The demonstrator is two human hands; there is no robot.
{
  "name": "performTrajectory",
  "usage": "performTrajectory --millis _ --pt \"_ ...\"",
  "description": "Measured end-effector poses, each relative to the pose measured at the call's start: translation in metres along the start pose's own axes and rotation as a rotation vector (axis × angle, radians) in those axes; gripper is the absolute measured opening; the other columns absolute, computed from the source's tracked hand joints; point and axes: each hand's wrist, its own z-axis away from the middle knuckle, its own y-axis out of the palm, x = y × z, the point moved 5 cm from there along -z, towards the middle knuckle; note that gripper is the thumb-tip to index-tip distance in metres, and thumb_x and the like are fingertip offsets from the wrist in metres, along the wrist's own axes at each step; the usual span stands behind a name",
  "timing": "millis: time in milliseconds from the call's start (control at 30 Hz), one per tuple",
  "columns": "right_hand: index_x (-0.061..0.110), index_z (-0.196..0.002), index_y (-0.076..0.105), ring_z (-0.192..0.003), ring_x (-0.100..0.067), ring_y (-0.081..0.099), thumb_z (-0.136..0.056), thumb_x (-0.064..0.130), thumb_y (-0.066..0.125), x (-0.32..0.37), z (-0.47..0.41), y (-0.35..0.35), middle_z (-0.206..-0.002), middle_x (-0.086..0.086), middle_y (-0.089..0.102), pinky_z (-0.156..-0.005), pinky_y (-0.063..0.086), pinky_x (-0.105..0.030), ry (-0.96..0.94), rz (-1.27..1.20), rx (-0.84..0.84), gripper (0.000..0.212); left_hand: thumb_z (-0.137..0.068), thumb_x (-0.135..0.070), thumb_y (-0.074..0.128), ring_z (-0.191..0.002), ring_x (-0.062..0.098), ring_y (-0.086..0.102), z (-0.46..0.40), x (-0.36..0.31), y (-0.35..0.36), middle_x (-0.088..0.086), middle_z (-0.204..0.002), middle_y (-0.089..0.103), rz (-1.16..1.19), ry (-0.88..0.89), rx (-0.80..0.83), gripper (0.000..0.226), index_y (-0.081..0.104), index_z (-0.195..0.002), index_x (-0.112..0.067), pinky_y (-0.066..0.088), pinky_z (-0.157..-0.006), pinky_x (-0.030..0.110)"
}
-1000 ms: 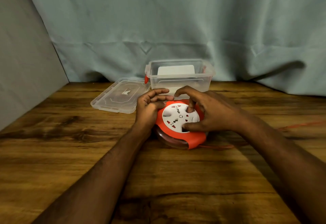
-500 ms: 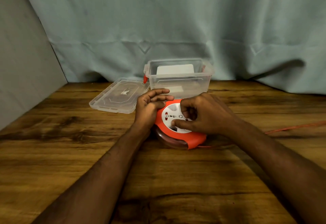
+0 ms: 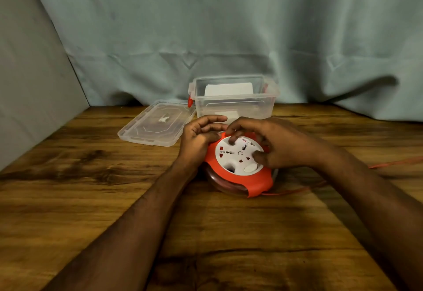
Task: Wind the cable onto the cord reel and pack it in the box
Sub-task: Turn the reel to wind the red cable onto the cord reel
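Cord reel [image 3: 238,167]: lay flat on the wooden table [image 3: 68,187], just in front of the box; an orange housing round a white socket face, with a clear lower rim through which wound cable showed.
Socket face [image 3: 239,154]: white disc turned upward, carrying several socket openings, a round white button near its front edge and a finger hole beside that.
Cable [image 3: 295,190]: thin and orange, it left the reel at the front right, ran along the table under the right forearm and reappeared near the right edge of the view.
Left hand [image 3: 198,138]: gripped the reel's left rim, fingers curled over the orange edge at the far left.
Right hand [image 3: 274,144]: lay over the right of the socket face, fingers bent, one fingertip pressed on the far part of the disc and the thumb pressed on its right side.
Box [image 3: 233,100]: clear plastic with orange latches, open, standing behind the reel against the curtain; something white lay inside.
Lid [image 3: 158,122]: clear, lying flat on the table left of the box.
Curtain [image 3: 229,27]: pale blue-grey cloth hung behind the table.
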Motion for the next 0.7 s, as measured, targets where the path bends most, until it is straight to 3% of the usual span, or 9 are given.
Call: performTrajectory --millis 67,167,233,367,467,600,700 --pt "0.052 -0.146 0.035 -0.082 0.021 0.053 -0.084 0.018 0.080 -0.002 0.001 -0.001 -0.124 0.039 0.063 -0.071 0.048 -0.026 -0.011 -0.055 0.050 0.084 -0.084 0.017 0.050 -0.095 0.033 0.074 0.000 0.001 0.000 0.018 -0.103 0.077 0.001 -0.005 -0.002 0.044 0.069 -0.118 -0.005 0.062 -0.082 0.041" --pt "0.056 -0.151 0.026 -0.098 0.013 0.056 -0.083 0.026 0.084 -0.001 0.005 -0.004 -0.131 0.035 0.062 -0.078 0.052 -0.029 -0.023 -0.056 0.079 0.094 -0.082 0.017 0.050 -0.100 0.034 0.074 0.001 0.001 -0.001 0.019 -0.106 0.077 0.005 -0.010 0.001 0.047 0.067 -0.120 -0.004 0.061 -0.085 0.044" --pt "0.058 -0.148 0.027 -0.102 0.005 0.059 -0.079 0.030 0.087 0.000 0.006 -0.006 -0.127 0.033 0.063 -0.078 0.052 -0.030 -0.013 -0.063 0.071 0.096 -0.079 0.015 0.051 -0.102 0.034 0.074 0.001 0.002 -0.001 0.019 -0.107 0.076 0.003 -0.011 0.001 0.048 0.067 -0.120 -0.005 0.060 -0.087 0.048" --pt "0.057 -0.139 0.033 -0.082 0.012 0.055 -0.070 0.041 0.092 -0.002 0.005 -0.007 -0.113 0.029 0.067 -0.066 0.041 -0.023 0.025 -0.043 0.020 0.092 -0.081 0.017 0.050 -0.099 0.031 0.074 0.000 0.002 -0.002 0.018 -0.104 0.076 -0.012 -0.007 -0.014 0.049 0.068 -0.121 -0.005 0.062 -0.081 0.039" --pt "0.055 -0.132 0.035 -0.086 0.002 0.056 -0.067 0.056 0.089 -0.001 0.004 -0.004 -0.107 0.024 0.068 -0.070 0.048 -0.029 0.038 0.027 -0.019 0.085 -0.082 0.017 0.050 -0.096 0.031 0.075 0.000 0.002 -0.002 0.017 -0.103 0.077 0.009 -0.021 -0.023 0.047 0.067 -0.120 -0.004 0.062 -0.078 0.037" --pt "0.042 -0.103 0.045 -0.082 -0.006 0.058 -0.064 0.067 0.080 0.002 0.001 0.000 -0.090 0.019 0.065 -0.068 0.054 -0.035 0.045 0.107 -0.058 0.058 -0.082 0.017 0.051 -0.098 0.031 0.075 -0.002 0.004 -0.004 0.018 -0.102 0.077 0.026 -0.026 -0.046 0.046 0.068 -0.120 -0.003 0.061 -0.080 0.036" --pt "0.029 -0.079 0.052 -0.069 -0.005 0.052 -0.066 0.068 0.076 0.005 0.000 0.003 -0.073 0.014 0.059 -0.059 0.046 -0.032 0.045 0.152 -0.073 0.048 -0.081 0.018 0.051 -0.098 0.030 0.075 -0.002 0.004 -0.004 0.018 -0.101 0.077 0.028 -0.028 -0.052 0.046 0.068 -0.119 -0.002 0.060 -0.084 0.037"
